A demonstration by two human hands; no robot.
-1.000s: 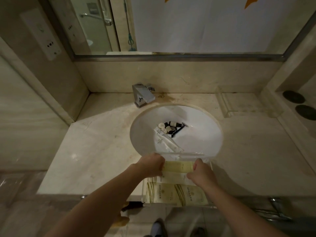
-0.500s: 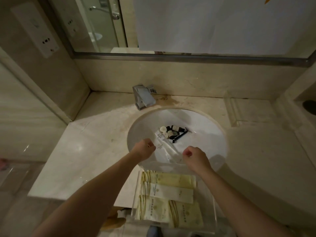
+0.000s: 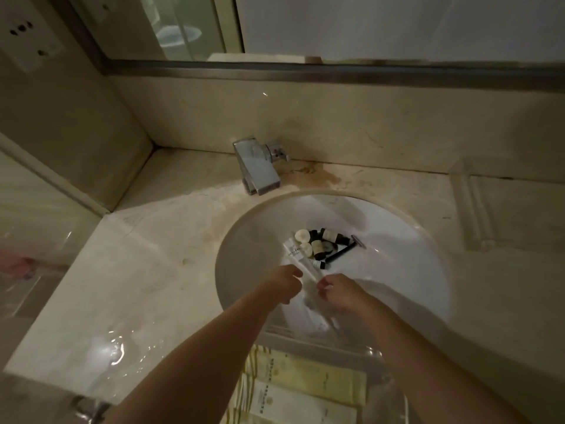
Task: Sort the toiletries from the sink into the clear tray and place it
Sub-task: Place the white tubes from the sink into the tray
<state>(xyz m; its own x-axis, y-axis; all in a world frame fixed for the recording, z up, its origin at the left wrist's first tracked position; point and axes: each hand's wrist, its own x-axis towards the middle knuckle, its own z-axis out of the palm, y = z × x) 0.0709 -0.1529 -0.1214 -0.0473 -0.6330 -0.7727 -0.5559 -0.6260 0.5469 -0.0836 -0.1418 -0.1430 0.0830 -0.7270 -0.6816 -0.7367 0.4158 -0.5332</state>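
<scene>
Now that both hands have left the clear tray [image 3: 371, 351] at the near rim of the sink [image 3: 422, 280], they have come forward into the basin. The left hand [image 3: 282, 283] and right hand [image 3: 336, 290] meet over a long white sachet [image 3: 301, 261], their fingers curled at its near end; whether either actually pinches it I cannot tell. Yellow-striped packets [image 3: 308, 377] already lie in the tray. Small dark bottles [image 3: 328, 240] and a black razor [image 3: 344, 250] wait near the drain, so the sorting looks roughly half done.
</scene>
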